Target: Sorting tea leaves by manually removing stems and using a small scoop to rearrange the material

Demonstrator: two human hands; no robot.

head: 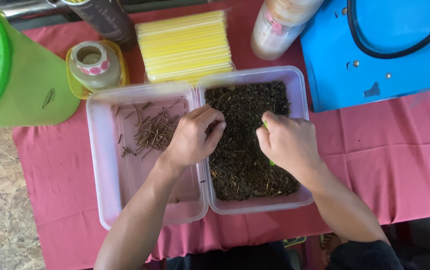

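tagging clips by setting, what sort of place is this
Probably a small home packing or craft table: a pink cloth holds clear plastic trays of dark dried leaves, a pack of yellow straws and a blue machine.

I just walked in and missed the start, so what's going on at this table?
A person leans over two clear plastic trays set side by side on a pink cloth. The right tray is full of dark, crumbly dried plant matter; the left tray holds only a small heap of thin brown stems. The left hand pinches at the edge of the dark material, and the right hand works in it while gripping something small and green.
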